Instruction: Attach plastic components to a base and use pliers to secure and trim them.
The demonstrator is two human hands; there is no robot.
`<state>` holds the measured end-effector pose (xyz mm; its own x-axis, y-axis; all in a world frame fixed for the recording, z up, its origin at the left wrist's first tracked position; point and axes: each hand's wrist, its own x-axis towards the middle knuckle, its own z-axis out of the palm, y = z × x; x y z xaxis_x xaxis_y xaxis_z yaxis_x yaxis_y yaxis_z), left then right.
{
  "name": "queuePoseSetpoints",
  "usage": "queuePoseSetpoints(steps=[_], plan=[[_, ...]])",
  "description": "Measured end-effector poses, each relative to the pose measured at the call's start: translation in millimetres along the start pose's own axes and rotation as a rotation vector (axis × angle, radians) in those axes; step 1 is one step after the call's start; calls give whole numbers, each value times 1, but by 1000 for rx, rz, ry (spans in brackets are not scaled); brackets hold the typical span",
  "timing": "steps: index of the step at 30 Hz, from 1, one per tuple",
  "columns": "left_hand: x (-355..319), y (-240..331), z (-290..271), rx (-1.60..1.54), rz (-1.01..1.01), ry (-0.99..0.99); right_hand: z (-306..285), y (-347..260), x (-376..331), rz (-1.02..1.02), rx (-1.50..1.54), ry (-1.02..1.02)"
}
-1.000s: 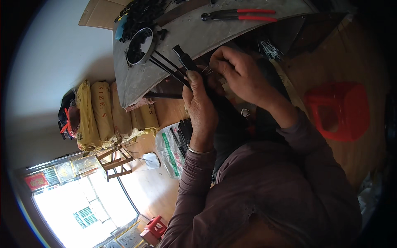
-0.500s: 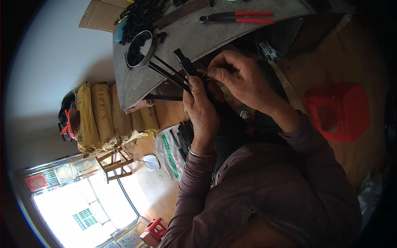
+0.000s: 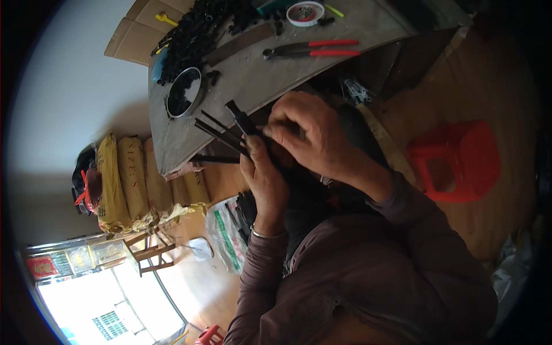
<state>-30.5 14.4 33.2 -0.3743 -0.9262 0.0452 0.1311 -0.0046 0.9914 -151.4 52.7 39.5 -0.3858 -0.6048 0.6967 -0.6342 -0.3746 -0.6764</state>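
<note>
My left hand point(image 3: 267, 184) is wrapped round a bundle of thin black rods point(image 3: 215, 132) and a thicker black tube-like piece point(image 3: 244, 122) with a wider end. Its thumb presses along the tube, whose ends and the rods' tips point up and left past the fingers. Close beside it, my right hand point(image 3: 313, 135) is closed in a pinch, thumb against the bent fingers, near the tube's lower part. Whatever lies between those fingertips is too small to make out. Dark material below the hands hides where the rods lead.
Ahead is a grey worktable point(image 3: 241, 75) with a bowl point(image 3: 202, 92) of small black parts, a black heap point(image 3: 192, 40), red-handled pliers point(image 3: 313, 50) and a small white dish point(image 3: 306, 23). A red plastic stool point(image 3: 483, 161) stands right; sacks point(image 3: 133, 172) and a wooden stool point(image 3: 152, 253) are left.
The view has shifted, so table and hands sit lower and further left in it. A fine strand seen at my right fingertips before is no longer visible; both hands keep their grips.
</note>
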Motion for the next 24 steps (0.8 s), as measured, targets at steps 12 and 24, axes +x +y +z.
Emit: queuePoseSetpoints(steps=[12,24], plan=[[3,-2,-15,-298,-46,-80,-51,147,60,-131,-859,-243],[4,-2,-26,-137,21,-163,-65,41,23,618,189,-198]])
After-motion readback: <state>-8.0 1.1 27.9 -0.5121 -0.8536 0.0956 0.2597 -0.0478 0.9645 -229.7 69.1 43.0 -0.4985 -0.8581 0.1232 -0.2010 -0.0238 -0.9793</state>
